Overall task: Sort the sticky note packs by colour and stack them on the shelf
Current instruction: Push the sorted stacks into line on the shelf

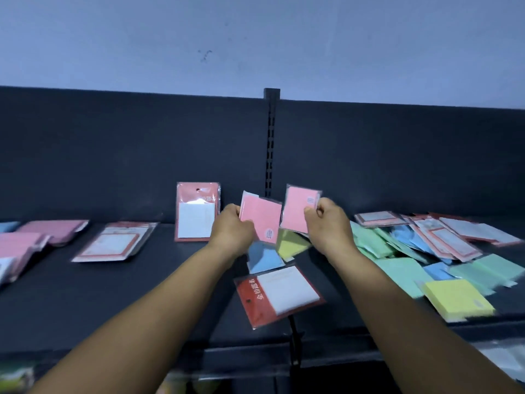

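My left hand [231, 228] grips a pink sticky note pack [260, 218] above the middle of the dark shelf [119, 297]. Just to its right, my right hand [326, 223] pinches a second pink pack [297, 211]. Under the hands lie a blue pack [264, 258] and a yellow pack [289, 243]. A red-framed white pack [281, 294] lies near the front edge. Another red-framed white pack [197, 213] leans upright against the back panel. Pink packs [54, 230] are stacked at the left.
A mixed heap of green, blue and red-framed packs [412, 243] covers the shelf's right side, with a yellow pack [457, 298] at its front. A flat stack of red-framed packs [113, 243] lies left of centre. A slotted upright [270, 143] divides the back panel.
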Demonstrator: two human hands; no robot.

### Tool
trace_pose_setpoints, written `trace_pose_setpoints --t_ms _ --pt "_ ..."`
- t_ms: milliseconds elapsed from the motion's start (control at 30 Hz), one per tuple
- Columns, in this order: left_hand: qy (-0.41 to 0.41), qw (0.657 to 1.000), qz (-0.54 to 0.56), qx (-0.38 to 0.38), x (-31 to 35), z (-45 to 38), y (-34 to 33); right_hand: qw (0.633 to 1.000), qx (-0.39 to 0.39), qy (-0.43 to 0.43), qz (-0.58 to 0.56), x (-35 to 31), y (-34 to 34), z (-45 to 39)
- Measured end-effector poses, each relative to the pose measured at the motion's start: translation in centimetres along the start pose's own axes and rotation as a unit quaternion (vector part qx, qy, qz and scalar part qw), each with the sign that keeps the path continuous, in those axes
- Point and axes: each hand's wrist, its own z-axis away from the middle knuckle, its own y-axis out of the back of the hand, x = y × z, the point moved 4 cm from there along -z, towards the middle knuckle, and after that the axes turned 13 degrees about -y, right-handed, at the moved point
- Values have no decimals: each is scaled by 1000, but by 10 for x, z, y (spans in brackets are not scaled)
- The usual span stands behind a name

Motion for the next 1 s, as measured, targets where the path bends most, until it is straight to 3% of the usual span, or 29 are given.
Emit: trace_pose_setpoints --t_ms 300,433,800,1000 --pt "69 988 -16 137 -41 43 110 978 -162 72 -108 -62 -80 47" --pt "73 985 28 153 -53 61 144 962 -240 73 -110 -88 -125 80" --pt "113 977 41 178 -106 96 290 950 -289 46 -111 -174 -235 180" --pt "97 985 49 131 -131 103 359 945 -303 3 -124 -213 -291 227"
